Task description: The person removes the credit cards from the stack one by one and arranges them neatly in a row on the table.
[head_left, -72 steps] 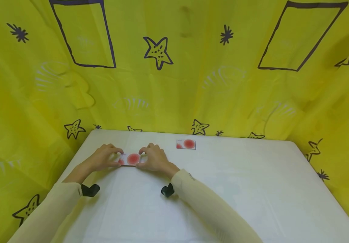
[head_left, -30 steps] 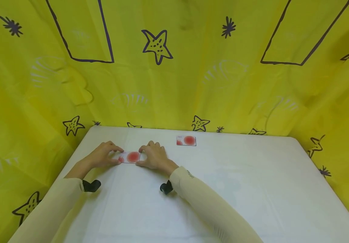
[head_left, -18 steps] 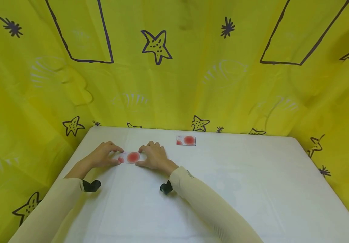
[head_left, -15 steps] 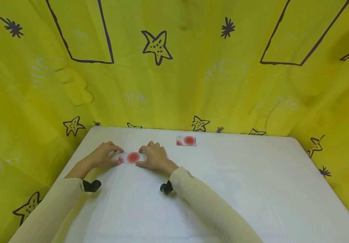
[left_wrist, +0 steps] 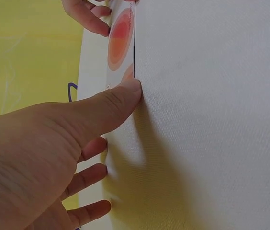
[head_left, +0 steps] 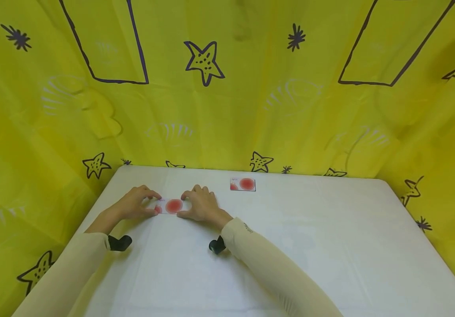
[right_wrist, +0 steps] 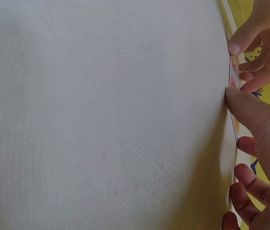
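Note:
A small white card [head_left: 170,206] printed with red circles lies on the white table at the left, seemingly flat. My left hand [head_left: 134,203] pinches its left end, thumb on the near edge and index finger on the far edge. At the right end my right hand [head_left: 202,204] pinches the card the same way. In the left wrist view the left thumb [left_wrist: 108,108] presses the card's near corner, and the card's thin dark edge shows. The right wrist view has the right thumb [right_wrist: 245,105] on the near edge, the card seen nearly edge-on.
A second, similar card [head_left: 243,184] lies farther back, to the right of the right hand. The white table [head_left: 310,246] has rounded far corners. A yellow curtain [head_left: 227,114] with stars and fish surrounds it. A dark wrist mount [head_left: 119,243] sits below each sleeve cuff.
2.4 s ago a darker line showed along the held card's near edge; it is fainter now. The head view has shifted slightly. Over the last second both hands have stayed still.

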Demonstrator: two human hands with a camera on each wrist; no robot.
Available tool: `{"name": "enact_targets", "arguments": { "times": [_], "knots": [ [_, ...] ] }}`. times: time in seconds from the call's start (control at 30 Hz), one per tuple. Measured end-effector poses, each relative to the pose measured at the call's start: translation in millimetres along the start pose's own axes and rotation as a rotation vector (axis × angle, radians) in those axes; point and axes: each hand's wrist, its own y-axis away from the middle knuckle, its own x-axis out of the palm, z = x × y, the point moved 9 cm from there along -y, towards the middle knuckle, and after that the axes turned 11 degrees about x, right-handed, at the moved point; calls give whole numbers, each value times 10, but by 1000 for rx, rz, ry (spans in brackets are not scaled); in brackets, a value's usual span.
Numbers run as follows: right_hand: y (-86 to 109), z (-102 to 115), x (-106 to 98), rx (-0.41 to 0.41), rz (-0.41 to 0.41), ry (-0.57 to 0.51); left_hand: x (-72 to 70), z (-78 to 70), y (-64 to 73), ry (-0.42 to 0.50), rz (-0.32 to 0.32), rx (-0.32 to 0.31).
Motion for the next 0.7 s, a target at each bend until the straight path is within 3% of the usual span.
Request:
{"name": "enact_targets", "arguments": {
  "times": [0.4, 0.6, 0.7],
  "knots": [
    [6, 11, -42, -50, 67, -8, 1, -11, 4, -13, 18, -10],
    [-9, -5, -119, -73, 109, -46, -73, -34, -22, -11, -5, 16],
    [-29, 2, -150, -98, 134, -55, -114, -24, -28, -5, -17, 0]
  ]
}}
